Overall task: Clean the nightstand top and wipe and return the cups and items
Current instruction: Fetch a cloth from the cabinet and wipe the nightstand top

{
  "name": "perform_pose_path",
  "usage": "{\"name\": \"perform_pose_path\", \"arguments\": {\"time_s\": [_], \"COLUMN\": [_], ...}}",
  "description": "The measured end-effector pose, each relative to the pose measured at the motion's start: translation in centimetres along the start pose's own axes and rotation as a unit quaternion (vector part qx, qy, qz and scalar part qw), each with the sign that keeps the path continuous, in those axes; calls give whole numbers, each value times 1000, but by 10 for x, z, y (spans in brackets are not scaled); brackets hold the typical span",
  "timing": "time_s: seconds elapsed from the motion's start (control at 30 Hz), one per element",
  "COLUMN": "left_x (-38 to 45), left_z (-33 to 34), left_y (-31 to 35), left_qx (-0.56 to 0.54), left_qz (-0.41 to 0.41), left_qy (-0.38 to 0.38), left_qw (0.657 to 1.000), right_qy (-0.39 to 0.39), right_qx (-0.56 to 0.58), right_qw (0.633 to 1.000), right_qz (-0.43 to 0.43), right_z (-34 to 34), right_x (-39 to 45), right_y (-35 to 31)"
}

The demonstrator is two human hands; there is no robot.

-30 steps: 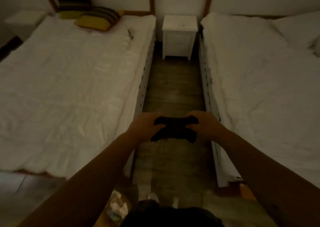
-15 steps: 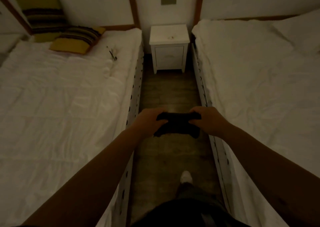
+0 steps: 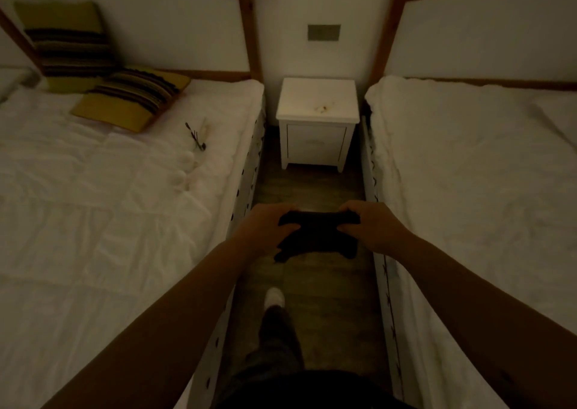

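A dim, warm light is filling the room, leaving the corners murky. Two beds are running side by side: the left bed [image 3: 109, 209] and the right bed [image 3: 474, 196], both wearing rumpled white covers. A narrow strip of dark wood floor [image 3: 315, 190] is lying between them. Wooden headboard frames [image 3: 248, 31] are rising against the pale wall [image 3: 321, 0], where a small grey plate [image 3: 323, 32] is sitting. Two striped olive cushions are resting at the head of the left bed, one standing [image 3: 67, 39], one lying flat [image 3: 132, 96].
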State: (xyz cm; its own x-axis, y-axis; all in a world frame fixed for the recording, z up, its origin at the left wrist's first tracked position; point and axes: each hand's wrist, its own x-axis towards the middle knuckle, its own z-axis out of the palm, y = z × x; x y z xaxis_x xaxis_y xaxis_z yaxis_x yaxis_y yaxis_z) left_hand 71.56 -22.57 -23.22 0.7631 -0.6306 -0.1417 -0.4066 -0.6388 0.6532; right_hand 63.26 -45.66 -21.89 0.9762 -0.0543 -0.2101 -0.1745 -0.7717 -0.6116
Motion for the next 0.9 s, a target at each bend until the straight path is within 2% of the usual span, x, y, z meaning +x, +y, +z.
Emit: {"name": "perform_pose_path", "arguments": {"time_s": [0.2,0.4,0.57,0.77,0.9], "left_x": [136,270,391,549,644], "left_z": [-60,-117,-126,-129,-134], "left_y": [-41,-53,-74,-95,-107], "left_qx": [-10,8,2,-5,-6], "left_qz": [5,14,-10,-52,-62], "left_qy": [-14,-26,-29,-28,-16], "left_qw": [1000,1000,1000,998,998], "right_qy": [11,31,35,-6,-5], "right_qx": [35,49,53,72,78], "right_qw": [999,997,996,996,996], "right_qz": [40,50,55,58,52], "right_z": [-28,-79,-110,-160,-196], "right_x": [143,269,383,536,623], "right_y": [6,15,58,125,155]}}
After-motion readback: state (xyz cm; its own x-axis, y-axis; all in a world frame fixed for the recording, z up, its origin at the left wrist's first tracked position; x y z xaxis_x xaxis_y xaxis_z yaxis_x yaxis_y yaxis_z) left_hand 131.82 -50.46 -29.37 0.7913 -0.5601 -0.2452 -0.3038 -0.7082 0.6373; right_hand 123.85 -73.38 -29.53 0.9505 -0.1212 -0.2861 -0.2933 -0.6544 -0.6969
